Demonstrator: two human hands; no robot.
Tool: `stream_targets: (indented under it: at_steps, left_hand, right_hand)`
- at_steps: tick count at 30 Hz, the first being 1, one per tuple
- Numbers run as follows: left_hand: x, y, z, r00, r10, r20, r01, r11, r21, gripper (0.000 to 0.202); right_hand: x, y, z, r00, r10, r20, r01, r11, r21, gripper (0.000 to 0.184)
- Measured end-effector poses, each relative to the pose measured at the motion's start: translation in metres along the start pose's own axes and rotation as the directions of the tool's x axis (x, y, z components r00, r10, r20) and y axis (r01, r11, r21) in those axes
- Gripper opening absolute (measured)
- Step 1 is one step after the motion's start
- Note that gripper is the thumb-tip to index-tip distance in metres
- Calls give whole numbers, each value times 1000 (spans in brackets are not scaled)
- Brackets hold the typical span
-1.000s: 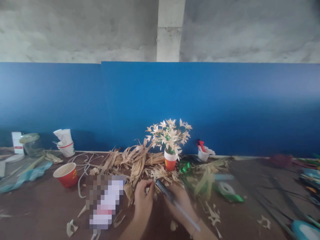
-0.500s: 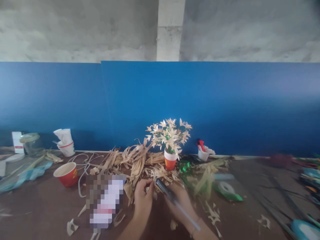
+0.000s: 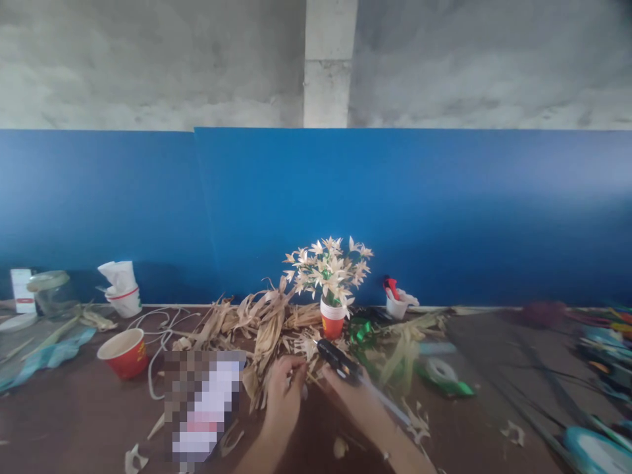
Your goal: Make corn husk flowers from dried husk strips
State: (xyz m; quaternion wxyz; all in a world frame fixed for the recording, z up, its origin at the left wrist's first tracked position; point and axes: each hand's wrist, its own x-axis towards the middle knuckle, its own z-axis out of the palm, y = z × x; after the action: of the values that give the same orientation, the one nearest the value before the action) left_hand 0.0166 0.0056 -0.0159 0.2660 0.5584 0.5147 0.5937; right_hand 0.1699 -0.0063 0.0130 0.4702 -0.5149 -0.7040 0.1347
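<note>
My left hand [image 3: 282, 394] is closed in a pinch on a small dried husk piece just in front of the pile of dried corn husks [image 3: 257, 324]. My right hand [image 3: 351, 394] is wrapped round a black glue gun [image 3: 340, 361] with a pale glue stick trailing back along my wrist; its nozzle points up and left toward the husk pile. Behind both hands stands a red and white cup of cream husk flowers [image 3: 330, 276].
A red paper cup [image 3: 123, 352] and a white cable [image 3: 160, 329] lie at the left, a blurred-out flat object [image 3: 202, 401] beside my left hand. Green ribbon [image 3: 363, 331] and a tape roll [image 3: 439, 372] lie to the right. Husk scraps litter the brown table [image 3: 74, 408].
My right hand has lifted and swung the glue gun a little up and to the right. The left hand stays pinched in the same place. The view has shifted slightly.
</note>
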Motion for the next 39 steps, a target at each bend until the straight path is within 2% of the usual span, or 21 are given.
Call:
stream_targets:
  at_steps: [2, 4, 5, 6, 8, 10, 12, 14, 17, 20, 22, 24, 25, 26, 27, 28, 29, 31, 33, 36, 39]
  left_hand:
    - [1, -2, -1, 1000, -9, 19, 9, 1000, -20, 35]
    - [3, -4, -3, 993, -116, -2, 116, 990, -86, 39]
    - [3, -4, -5, 988, -156, -23, 152, 981, -124, 41]
    - [4, -5, -6, 981, -186, -45, 177, 972, -155, 42]
    - [5, -5, -8, 974, -210, -86, 193, 965, -176, 42]
    - [5, -5, -8, 975, -190, -117, 170, 972, -159, 41]
    - [5, -5, -8, 979, -152, -139, 135, 983, -124, 38]
    - [4, -5, -8, 980, -127, -152, 114, 989, -91, 37]
    - [4, -5, -8, 981, -113, -160, 102, 992, -76, 37]
    - [5, -5, -9, 980, -103, -169, 89, 992, -85, 36]
    - [5, -4, -10, 977, -101, -186, 83, 992, -97, 35]
    - [6, -3, -10, 974, -99, -203, 79, 992, -102, 34]
    - [6, -3, -10, 973, -95, -210, 75, 992, -101, 34]
    - [6, -2, -10, 973, -91, -212, 71, 993, -98, 34]
    - [6, -2, -10, 974, -88, -211, 69, 993, -94, 34]
    - [5, -1, -9, 975, -85, -207, 68, 994, -89, 34]
    - [5, -1, -10, 975, -82, -206, 66, 994, -84, 34]
    - [5, -1, -10, 975, -75, -208, 60, 995, -78, 33]
    - [6, -1, -11, 974, -67, -216, 50, 995, -81, 34]
    - [6, 0, -12, 977, -58, -203, 43, 996, -74, 34]
    - [6, 1, -10, 979, -68, -192, 58, 997, -58, 35]
  right_hand:
    - [1, -8, -15, 988, -75, 132, 75, 997, 3, 16]
    - [2, -14, -34, 939, -144, 313, 172, 983, -63, 13]
    - [1, -15, -44, 916, -125, 381, 197, 968, -157, 11]
    - [1, -12, -56, 917, -49, 397, 174, 943, -284, 10]
    - [-3, 1, -80, 935, 205, 290, -30, 859, -512, 19]
    - [-10, 25, -106, 919, 353, 178, -170, 760, -628, 34]
    - [-20, 53, -128, 880, 475, 28, -312, 621, -719, 33]
    - [-30, 79, -145, 805, 583, -109, -434, 455, -777, 33]
    - [-40, 96, -157, 726, 677, -126, -469, 353, -809, 31]
    - [-36, 85, -160, 695, 702, -154, -480, 294, -827, 32]
    - [-26, 67, -155, 706, 677, -208, -487, 250, -837, 28]
    - [-12, 44, -141, 813, 553, -184, -414, 327, -850, 20]
    - [-6, 32, -129, 884, 454, -107, -327, 439, -837, 21]
    - [1, 21, -114, 932, 361, -16, -234, 568, -789, 23]
    - [6, 11, -95, 954, 284, 98, -137, 702, -699, 24]
    - [10, 2, -75, 954, 207, 215, -47, 815, -577, 25]
    - [13, -6, -55, 943, 169, 287, -11, 876, -482, 24]
    - [15, -14, -16, 911, 132, 391, 32, 922, -386, 20]
    - [15, -15, 12, 893, 131, 430, 57, 916, -397, 19]
    - [13, -7, 35, 883, 188, 431, 32, 890, -455, 20]
    - [12, 2, 41, 872, 216, 440, -2, 899, -438, 19]
